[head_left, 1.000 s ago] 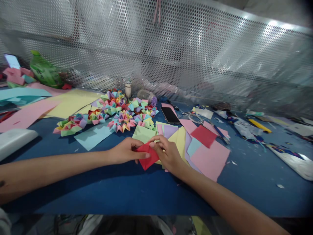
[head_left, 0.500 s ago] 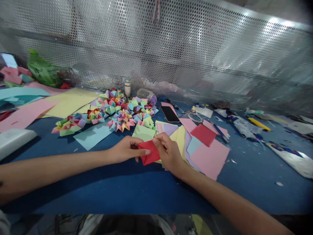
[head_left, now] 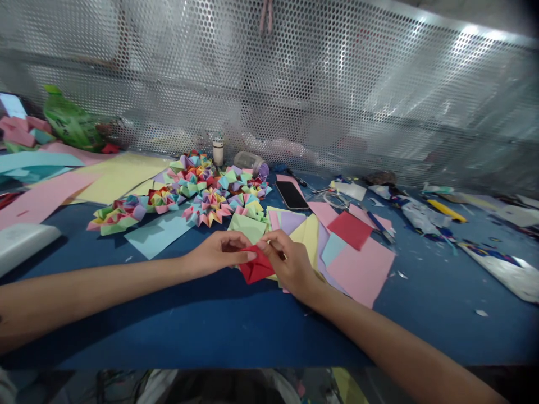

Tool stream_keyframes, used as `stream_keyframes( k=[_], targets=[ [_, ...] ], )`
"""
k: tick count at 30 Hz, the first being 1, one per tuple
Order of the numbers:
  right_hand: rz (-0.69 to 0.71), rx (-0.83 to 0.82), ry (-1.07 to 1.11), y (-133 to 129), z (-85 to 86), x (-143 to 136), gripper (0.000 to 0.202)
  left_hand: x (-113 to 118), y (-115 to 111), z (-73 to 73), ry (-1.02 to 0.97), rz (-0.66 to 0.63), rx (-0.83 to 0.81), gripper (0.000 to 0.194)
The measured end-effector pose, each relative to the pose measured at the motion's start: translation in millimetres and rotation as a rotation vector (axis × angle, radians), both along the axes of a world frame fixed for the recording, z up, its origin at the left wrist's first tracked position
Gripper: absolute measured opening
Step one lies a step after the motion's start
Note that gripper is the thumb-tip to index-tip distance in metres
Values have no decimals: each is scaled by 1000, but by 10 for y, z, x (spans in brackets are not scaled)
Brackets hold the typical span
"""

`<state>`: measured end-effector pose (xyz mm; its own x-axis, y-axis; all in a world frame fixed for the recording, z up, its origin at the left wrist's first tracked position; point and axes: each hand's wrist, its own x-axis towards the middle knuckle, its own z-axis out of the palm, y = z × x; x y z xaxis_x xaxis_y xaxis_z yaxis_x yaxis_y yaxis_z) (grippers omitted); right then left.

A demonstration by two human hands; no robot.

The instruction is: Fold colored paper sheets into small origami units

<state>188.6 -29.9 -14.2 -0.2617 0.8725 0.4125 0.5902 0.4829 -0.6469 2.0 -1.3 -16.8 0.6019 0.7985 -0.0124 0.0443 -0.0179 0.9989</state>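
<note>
Between my two hands is a small folded piece of red paper [head_left: 257,268], held just above the blue table near its front. My left hand [head_left: 223,251] grips its left upper edge, thumb on top and fingers behind. The thumb and fingertips of my right hand [head_left: 290,261] pinch its upper right side. Creases run across the paper's face; its back is hidden. Behind my hands lie a green paper square [head_left: 247,227] and a spread of coloured sheets, with a pink sheet [head_left: 362,272] and a red square [head_left: 350,230] to the right.
Folded multicoloured paper shapes [head_left: 206,205] cluster behind my left hand. A black phone [head_left: 291,194] lies beyond the sheets. A white box [head_left: 27,244] sits at far left, a yellow cutter [head_left: 446,210] at right. A perforated metal panel [head_left: 295,84] stands along the back.
My left thumb has shifted up toward the top edge of the red paper, and the paper's upper part has bent. The right hand has moved slightly left.
</note>
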Motion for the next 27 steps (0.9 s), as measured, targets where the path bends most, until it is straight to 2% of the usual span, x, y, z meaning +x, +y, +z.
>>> stream_keyframes(
  k=[5, 9, 12, 15, 19, 23, 27],
  targets=[
    [-120, 16, 144, 51, 40, 32, 21, 3, 12, -6, -29, 6, -5, 21],
    [-204, -23, 307, 139, 51, 80, 24, 0, 22, -3, -48, 167, -19, 21],
    [-198, -102, 369, 178, 40, 96, 26, -11, 39, -23, -95, 295, 13, 24],
    [-167, -130, 331, 189, 36, 91, 27, -18, 53, -37, -136, 341, 34, 21],
    [-150, -54, 272, 176, 37, 75, 23, -7, 41, -3, -97, 282, 26, 22],
    [-34, 54, 135, 144, 34, 71, 39, 2, 27, 31, -56, 264, 13, 25],
    [59, 124, 2, 128, 40, 65, 43, -9, 32, 17, -91, 241, -4, 25]
  ],
)
